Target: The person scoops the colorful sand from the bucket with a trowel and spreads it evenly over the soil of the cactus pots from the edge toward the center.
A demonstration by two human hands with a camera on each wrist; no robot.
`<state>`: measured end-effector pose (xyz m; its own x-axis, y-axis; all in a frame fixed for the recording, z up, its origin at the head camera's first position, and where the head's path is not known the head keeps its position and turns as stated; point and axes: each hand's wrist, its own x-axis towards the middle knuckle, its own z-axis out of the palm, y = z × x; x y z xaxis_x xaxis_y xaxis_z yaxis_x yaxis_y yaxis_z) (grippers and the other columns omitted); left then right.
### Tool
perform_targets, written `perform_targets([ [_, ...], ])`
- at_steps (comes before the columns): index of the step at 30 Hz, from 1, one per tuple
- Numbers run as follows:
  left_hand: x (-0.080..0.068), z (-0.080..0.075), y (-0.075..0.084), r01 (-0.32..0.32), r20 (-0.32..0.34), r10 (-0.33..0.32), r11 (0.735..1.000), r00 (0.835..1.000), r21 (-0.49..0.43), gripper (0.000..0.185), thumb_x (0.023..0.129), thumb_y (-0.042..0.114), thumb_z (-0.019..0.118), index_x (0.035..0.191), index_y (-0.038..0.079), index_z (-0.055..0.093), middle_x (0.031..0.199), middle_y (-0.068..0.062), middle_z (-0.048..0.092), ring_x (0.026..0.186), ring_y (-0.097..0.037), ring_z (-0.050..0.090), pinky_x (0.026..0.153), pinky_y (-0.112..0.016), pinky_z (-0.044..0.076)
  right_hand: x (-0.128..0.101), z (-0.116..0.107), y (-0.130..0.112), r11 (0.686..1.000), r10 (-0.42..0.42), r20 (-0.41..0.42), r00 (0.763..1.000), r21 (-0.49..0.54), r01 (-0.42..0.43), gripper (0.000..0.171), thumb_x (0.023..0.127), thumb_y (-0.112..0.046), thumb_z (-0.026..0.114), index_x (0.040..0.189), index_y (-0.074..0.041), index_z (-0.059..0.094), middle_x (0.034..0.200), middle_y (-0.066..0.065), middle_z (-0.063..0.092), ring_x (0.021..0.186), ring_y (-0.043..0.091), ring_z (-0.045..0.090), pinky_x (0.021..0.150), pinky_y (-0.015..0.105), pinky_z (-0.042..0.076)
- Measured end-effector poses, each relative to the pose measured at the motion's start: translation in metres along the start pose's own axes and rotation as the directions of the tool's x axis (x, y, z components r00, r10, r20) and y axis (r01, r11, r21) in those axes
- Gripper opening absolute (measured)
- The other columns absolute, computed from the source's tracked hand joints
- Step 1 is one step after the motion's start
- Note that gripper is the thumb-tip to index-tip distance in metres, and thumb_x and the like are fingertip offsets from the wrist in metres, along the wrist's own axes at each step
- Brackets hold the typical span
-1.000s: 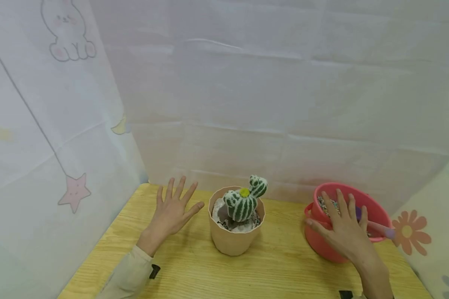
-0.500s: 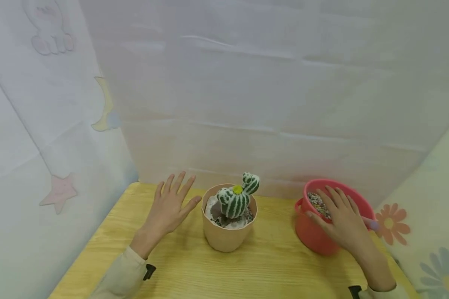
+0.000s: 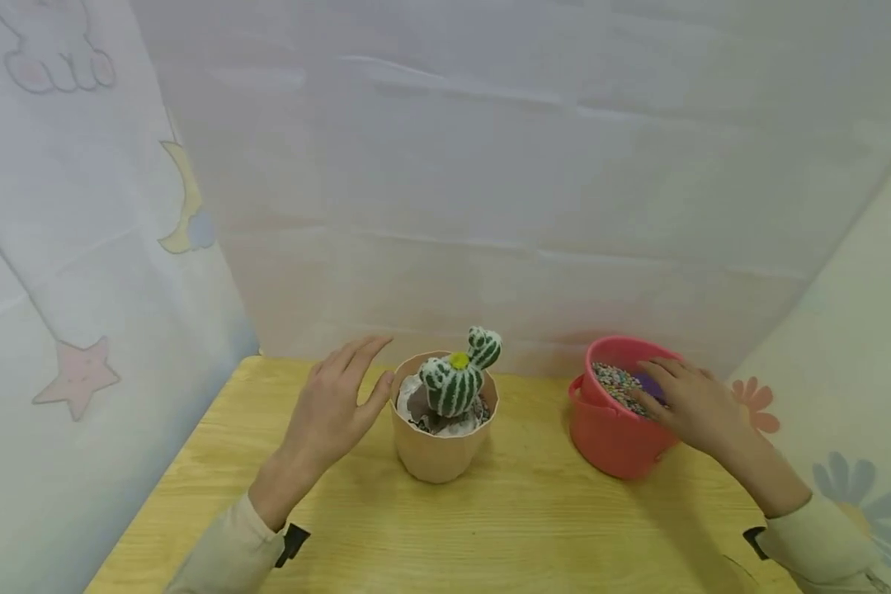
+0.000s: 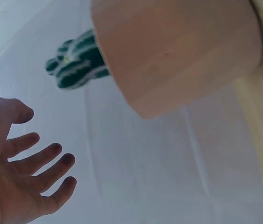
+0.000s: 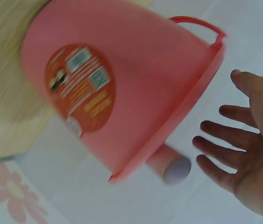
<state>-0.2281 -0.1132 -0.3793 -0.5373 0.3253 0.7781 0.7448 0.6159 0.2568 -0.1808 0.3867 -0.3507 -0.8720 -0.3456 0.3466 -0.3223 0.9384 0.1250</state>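
Yellow table (image 3: 445, 540) adjoins seemingly fabric walls (image 3: 445, 165), both hands (image 3: 330, 412) (image 3: 701, 408) loosely spread, holding nothing.

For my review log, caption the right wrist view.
Empty right grip near a labelled pink bucket with a lilac-tipped handle jutting out.

On the head view, I saw a pale, creased backdrop (image 3: 453, 165) behind a yellow wood-grained table (image 3: 535, 503). The left wall covering (image 3: 7, 198) carried a pink star (image 3: 79, 378) and a yellow moon (image 3: 190, 196); on the right one (image 3: 846, 330) I made out a red flower (image 3: 761, 399). The light looked soft.
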Motion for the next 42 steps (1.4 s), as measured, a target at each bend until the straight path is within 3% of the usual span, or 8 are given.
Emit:
perform_targets([
  [8,0.015,-0.004,0.04,-0.041,-0.044,0.034,0.987,0.998,-0.155,0.049,0.099,0.018,0.064,0.146,0.012,0.054,0.134,-0.008,0.062,0.121,-0.028,0.058,0.096,-0.05,0.049,-0.007,-0.005,0.028,0.995,-0.096,-0.005,0.995,-0.011,0.096,0.037,0.087,-0.025,0.081,0.113,-0.002,0.069,0.1,0.016,0.07,0.082,0.035,0.069,0.066,0.054,0.056],
  [17,0.025,0.005,0.074,-0.075,-0.078,0.059,0.97,0.995,-0.229,0.04,0.1,0.02,0.061,0.138,0.01,0.061,0.125,-0.004,0.065,0.105,-0.022,0.062,0.086,-0.041,0.051,-0.004,-0.01,0.049,1.0,0.005,0.165,0.986,-0.011,-0.003,0.039,0.092,-0.03,0.077,0.115,0.001,0.072,0.104,0.017,0.068,0.089,0.037,0.067,0.067,0.051,0.056],
  [20,0.025,0.014,0.085,-0.111,-0.128,0.078,0.954,0.989,-0.278,0.036,0.099,0.018,0.061,0.133,0.007,0.064,0.122,-0.005,0.066,0.108,-0.024,0.062,0.091,-0.043,0.05,-0.001,-0.012,0.052,1.0,0.026,0.219,0.975,-0.002,-0.026,0.038,0.093,-0.031,0.076,0.112,0.001,0.072,0.101,0.016,0.067,0.088,0.036,0.066,0.066,0.05,0.056],
  [27,0.017,0.042,0.114,-0.183,-0.221,0.113,0.927,0.969,-0.327,0.03,0.096,0.01,0.06,0.126,0.006,0.068,0.116,-0.004,0.068,0.104,-0.02,0.065,0.088,-0.039,0.052,0.007,-0.009,0.052,0.983,0.07,0.349,0.934,0.133,-0.124,0.026,0.096,-0.032,0.071,0.09,-0.008,0.074,0.08,0.0,0.067,0.067,0.017,0.061,0.055,0.037,0.049],
  [32,0.009,0.057,0.135,-0.171,-0.18,0.107,0.906,0.978,-0.388,0.03,0.097,0.011,0.06,0.127,0.007,0.067,0.121,-0.003,0.067,0.109,-0.018,0.064,0.092,-0.035,0.052,0.008,-0.005,0.046,0.94,0.082,0.424,0.902,0.267,-0.211,0.031,0.1,-0.025,0.065,0.07,-0.016,0.066,0.058,-0.007,0.052,0.052,0.009,0.045,0.052,0.031,0.039],
  [36,0.004,0.074,0.146,-0.143,-0.128,0.095,0.88,0.987,-0.453,0.032,0.098,0.01,0.061,0.13,0.009,0.065,0.125,-0.002,0.065,0.113,-0.016,0.063,0.093,-0.031,0.052,0.006,-0.001,0.042,0.938,0.097,0.437,0.894,0.261,-0.23,0.04,0.099,-0.021,0.064,0.061,-0.018,0.053,0.051,-0.008,0.039,0.048,0.008,0.033,0.05,0.029,0.031],
  [39,0.001,0.09,0.153,-0.07,-0.039,0.059,0.859,0.998,-0.507,0.034,0.099,0.011,0.062,0.133,0.014,0.063,0.126,0.001,0.064,0.111,-0.014,0.062,0.09,-0.028,0.052,0.004,0.0,0.037,0.936,0.104,0.453,0.886,0.256,-0.241,0.04,0.098,-0.018,0.062,0.06,-0.019,0.049,0.052,-0.007,0.038,0.048,0.007,0.031,0.049,0.029,0.031],
  [42,0.001,0.108,0.16,0.05,0.079,-0.006,0.824,0.997,-0.565,0.037,0.1,0.013,0.061,0.136,0.02,0.061,0.126,0.006,0.063,0.11,-0.013,0.061,0.081,-0.026,0.053,0.004,-0.001,0.034,0.934,0.106,0.486,0.868,0.251,-0.254,0.041,0.099,-0.015,0.057,0.06,-0.018,0.047,0.052,-0.007,0.038,0.047,0.007,0.032,0.05,0.028,0.033],
])
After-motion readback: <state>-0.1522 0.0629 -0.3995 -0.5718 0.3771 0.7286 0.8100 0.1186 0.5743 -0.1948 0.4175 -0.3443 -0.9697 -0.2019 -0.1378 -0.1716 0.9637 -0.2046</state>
